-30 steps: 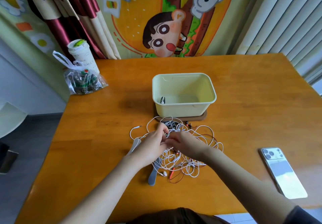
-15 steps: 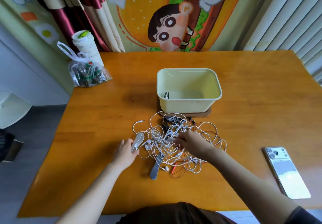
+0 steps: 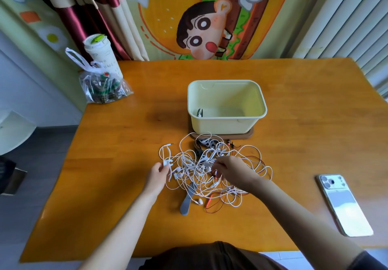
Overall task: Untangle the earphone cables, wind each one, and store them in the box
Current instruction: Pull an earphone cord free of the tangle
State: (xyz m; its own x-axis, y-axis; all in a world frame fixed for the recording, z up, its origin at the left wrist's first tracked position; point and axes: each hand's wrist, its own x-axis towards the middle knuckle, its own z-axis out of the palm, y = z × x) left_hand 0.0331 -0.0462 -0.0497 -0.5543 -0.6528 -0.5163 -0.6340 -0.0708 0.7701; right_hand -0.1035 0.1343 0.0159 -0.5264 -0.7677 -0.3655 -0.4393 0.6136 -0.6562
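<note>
Untangling begun before box (image 3: 222, 126).
One strand (image 3: 166, 162) was drawn aside, pinched by left hand (image 3: 157, 175); tangle (image 3: 189, 166) was gripped by right hand (image 3: 233, 171).

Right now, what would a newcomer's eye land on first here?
First, the tangle of white earphone cables at the near middle of the table. The left hand pinches its left edge, and the right hand picks at its centre with curled fingers. Just behind stands the pale yellow box, nearly empty, and a bright cartoon wall hanging fills the back.
</note>
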